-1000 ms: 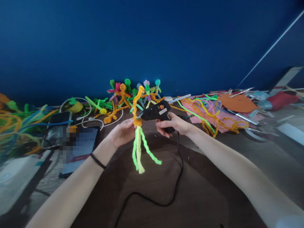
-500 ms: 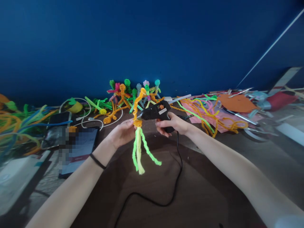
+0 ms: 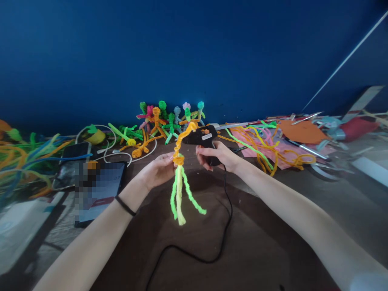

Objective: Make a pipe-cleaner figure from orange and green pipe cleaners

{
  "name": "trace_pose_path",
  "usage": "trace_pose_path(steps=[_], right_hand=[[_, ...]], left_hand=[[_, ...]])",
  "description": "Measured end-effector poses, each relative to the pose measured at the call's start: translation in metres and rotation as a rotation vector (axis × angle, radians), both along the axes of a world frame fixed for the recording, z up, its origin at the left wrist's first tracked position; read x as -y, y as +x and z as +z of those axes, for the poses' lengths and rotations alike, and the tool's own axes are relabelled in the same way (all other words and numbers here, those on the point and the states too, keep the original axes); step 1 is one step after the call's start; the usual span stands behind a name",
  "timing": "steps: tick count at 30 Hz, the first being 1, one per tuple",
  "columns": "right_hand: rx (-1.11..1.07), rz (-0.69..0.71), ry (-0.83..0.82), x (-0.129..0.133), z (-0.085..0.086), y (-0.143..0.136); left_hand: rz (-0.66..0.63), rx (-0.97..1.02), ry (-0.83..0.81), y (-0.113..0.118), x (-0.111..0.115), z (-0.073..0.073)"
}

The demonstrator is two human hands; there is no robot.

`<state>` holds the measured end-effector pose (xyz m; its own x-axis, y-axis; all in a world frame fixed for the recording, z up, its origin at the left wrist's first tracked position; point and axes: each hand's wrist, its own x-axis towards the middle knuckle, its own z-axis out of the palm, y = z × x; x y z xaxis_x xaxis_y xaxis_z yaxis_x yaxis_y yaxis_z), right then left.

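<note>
My left hand (image 3: 160, 169) pinches a pipe-cleaner figure (image 3: 179, 160) at its orange coil. Green and pale yellow strands hang from the coil, and a wavy orange strand rises from it, bending to the right at the top. A black glue gun (image 3: 203, 137) is gripped in my right hand (image 3: 220, 155), fingers wrapped round its handle. A clear glue stick (image 3: 232, 125) sticks out of its back. The gun's nozzle is hidden behind the orange strand; I cannot tell whether it touches the figure. A black cord runs down from the handle across the brown table.
Several finished pipe-cleaner figures (image 3: 156, 117) stand along the blue wall. Loose pipe cleaners (image 3: 266, 151), an orange sheet (image 3: 303, 131) and scissors (image 3: 327, 169) lie at right. At left are a tablet (image 3: 104, 198), a phone (image 3: 72, 161), a white cable and more pipe cleaners (image 3: 27, 161).
The figure's orange strand has tipped to the right, now crossing in front of the glue gun's nozzle. The gun has shifted slightly. Both hands keep their holds.
</note>
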<state>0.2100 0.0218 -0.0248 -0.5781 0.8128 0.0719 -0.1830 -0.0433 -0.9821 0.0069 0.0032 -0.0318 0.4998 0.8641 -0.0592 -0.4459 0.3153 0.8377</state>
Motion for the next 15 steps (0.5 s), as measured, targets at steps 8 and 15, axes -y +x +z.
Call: trace_pose_path(steps=[8, 15], right_hand=[[0.535, -0.31, 0.146, -0.02, -0.017, 0.011], [1.222, -0.304, 0.31, -0.015, -0.017, 0.01]], left_hand=[[0.015, -0.004, -0.002, 0.0, 0.0, 0.0], [0.018, -0.007, -0.019, 0.001, -0.001, -0.001]])
